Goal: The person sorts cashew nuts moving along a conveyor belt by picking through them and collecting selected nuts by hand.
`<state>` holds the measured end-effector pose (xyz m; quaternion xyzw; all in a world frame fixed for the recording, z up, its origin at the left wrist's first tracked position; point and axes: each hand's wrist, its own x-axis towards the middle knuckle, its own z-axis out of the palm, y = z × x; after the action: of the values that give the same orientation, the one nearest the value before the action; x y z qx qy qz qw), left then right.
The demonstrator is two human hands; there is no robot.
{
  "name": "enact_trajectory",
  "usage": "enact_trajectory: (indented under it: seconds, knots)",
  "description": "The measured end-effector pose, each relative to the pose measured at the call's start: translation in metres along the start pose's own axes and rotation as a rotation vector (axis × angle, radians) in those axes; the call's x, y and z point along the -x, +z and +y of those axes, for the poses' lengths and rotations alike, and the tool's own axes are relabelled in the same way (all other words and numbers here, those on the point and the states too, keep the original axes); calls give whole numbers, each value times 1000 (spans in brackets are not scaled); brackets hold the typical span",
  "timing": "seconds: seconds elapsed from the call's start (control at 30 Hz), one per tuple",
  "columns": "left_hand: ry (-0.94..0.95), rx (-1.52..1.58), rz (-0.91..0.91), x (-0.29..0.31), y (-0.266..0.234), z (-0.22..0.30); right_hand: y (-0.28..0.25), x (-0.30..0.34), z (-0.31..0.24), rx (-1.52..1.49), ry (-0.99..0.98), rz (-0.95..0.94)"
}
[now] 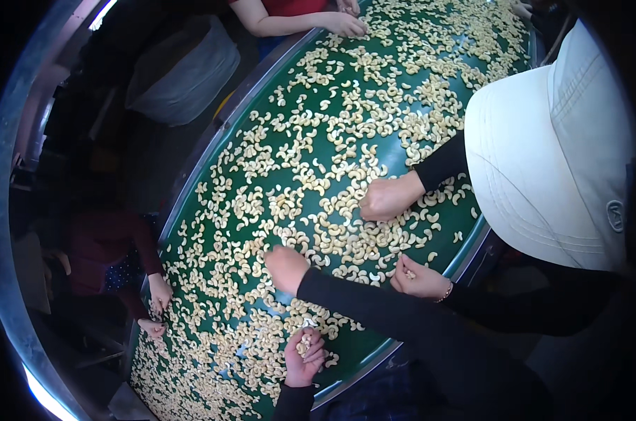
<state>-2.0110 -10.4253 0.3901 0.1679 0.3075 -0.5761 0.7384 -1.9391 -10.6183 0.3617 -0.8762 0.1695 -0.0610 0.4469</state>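
Many pale cashew nuts (346, 242) lie scattered over a green conveyor belt (346, 344). Near the belt's close edge, my left hand (304, 358) is turned palm up, its fingers curled around several cashews. My right hand (287, 269) reaches farther in over the belt, back of the hand up. Its fingers are closed and point down among the nuts; whatever they pinch is hidden beneath the hand.
At right, a co-worker in a white cap (535, 161) has one hand (392, 197) on the nuts and another (418, 278) holding some. Other people's hands (160, 291) (344, 24) work along the far side. A large pale sack (184, 74) stands beyond the belt's metal rim (220, 133).
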Motion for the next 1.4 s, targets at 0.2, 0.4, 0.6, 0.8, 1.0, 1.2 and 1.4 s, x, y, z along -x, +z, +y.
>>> enact_trajectory:
  seconds: [0.2, 0.4, 0.6, 0.8, 1.0, 1.2, 1.4]
  knots:
    - [99, 182, -1, -31, -2, 2, -64, 74, -3, -139, -169, -167]
    - [18, 116, -109, -45, 11, -22, -78, 94, 69, 482, 5, 84]
    - [-50, 47, -82, -50, 23, -44, -102, 61, 60, 186, 9, 273]
    - [-85, -19, -98, -66, 37, -61, -108, 24, 95, 246, 3, -17]
    - [-58, -39, -66, -73, 41, -63, -116, 36, 111, 186, -226, 27]
    - [-61, -1, -78, -75, 47, -78, -120, 49, 114, 203, -301, 19]
    - [-33, -27, -61, -80, 59, -90, -127, 36, 111, 309, -293, -263]
